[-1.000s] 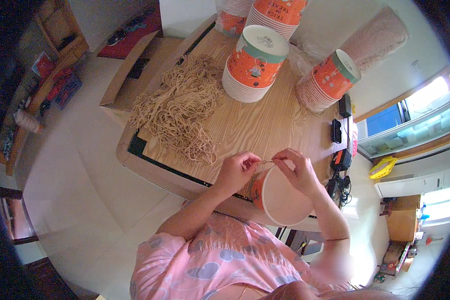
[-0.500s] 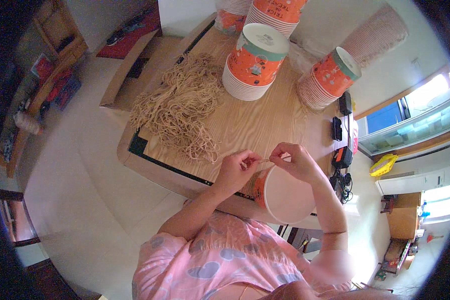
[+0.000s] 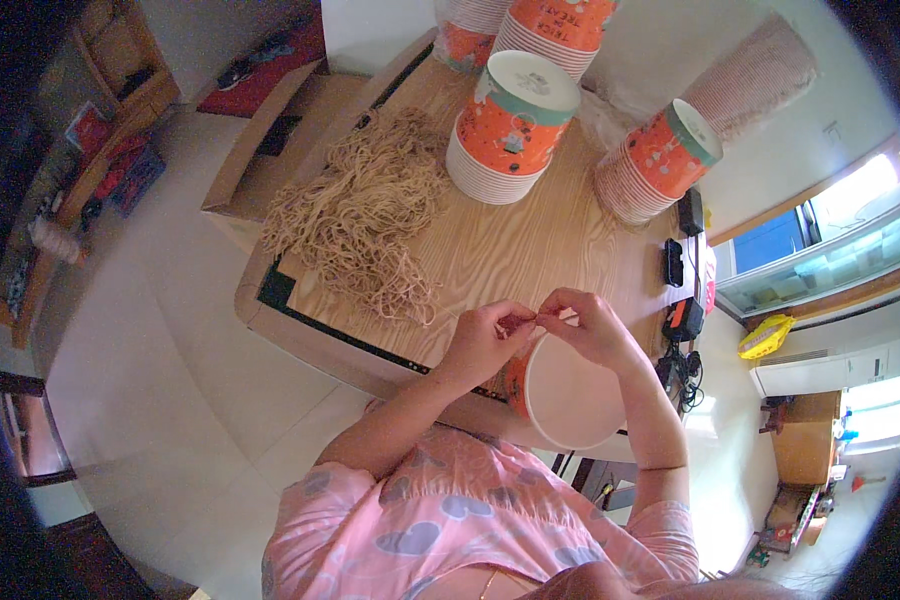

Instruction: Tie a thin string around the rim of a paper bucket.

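Just above the rim of an orange paper bucket (image 3: 570,395), my left hand (image 3: 487,342) and my right hand (image 3: 585,325) meet fingertip to fingertip. Both are closed in a pinch on a thin tan cord (image 3: 537,318); only a little of it shows between the fingers. The bucket lies tilted at the table's front edge, its pale open mouth turned toward me. A large loose heap of similar tan cords (image 3: 365,215) spreads over the table to the left of my hands.
Upside-down stacks of orange and green buckets (image 3: 515,130) stand farther back, with another stack (image 3: 660,160) to the right. Black devices and cables (image 3: 682,375) line the table's right edge. An open cardboard box (image 3: 270,150) sits beyond the left edge of the wooden tabletop (image 3: 510,255).
My hands have drawn together; the left moved right, closing the gap where the cord was stretched. The bucket appears very slightly shifted left.
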`<state>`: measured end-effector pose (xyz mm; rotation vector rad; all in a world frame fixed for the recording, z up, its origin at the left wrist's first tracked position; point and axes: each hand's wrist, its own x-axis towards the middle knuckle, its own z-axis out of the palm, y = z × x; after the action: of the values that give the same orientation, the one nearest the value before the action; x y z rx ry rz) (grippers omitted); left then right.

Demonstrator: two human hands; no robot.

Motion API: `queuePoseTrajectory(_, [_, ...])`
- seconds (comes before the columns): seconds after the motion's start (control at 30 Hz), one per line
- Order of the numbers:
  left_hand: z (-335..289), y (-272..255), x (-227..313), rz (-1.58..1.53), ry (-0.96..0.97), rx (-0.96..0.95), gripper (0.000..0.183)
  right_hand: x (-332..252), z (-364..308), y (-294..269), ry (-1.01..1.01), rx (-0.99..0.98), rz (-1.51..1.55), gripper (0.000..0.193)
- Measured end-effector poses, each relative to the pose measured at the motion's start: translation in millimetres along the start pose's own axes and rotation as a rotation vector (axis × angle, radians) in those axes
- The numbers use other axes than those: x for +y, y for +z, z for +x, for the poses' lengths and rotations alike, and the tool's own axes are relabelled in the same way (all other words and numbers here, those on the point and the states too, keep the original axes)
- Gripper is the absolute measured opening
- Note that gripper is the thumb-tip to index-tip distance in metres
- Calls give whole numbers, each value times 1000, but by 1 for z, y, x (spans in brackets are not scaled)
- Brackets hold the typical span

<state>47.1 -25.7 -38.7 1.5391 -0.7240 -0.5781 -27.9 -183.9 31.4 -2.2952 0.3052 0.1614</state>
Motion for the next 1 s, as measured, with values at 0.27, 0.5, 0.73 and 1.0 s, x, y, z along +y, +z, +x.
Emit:
queuePoseTrajectory(0.27, [-3, -4, -11, 13, -34, -22, 16, 2, -1, 1, -8, 38, -22, 16])
queuePoseTrajectory(0.5, [3, -3, -22, -301, -139, -36, 17, -11, 1, 3, -77, 27, 23, 15])
queuePoseTrajectory(0.73, [4, -14, -19, -501, -339, -114, 19, -4, 0, 7, -87, 87, -26, 13])
queuePoseTrajectory(1.0, [0, -15, -21, -261, -161, -43, 18, -7, 2, 8, -143, 95, -76, 12])
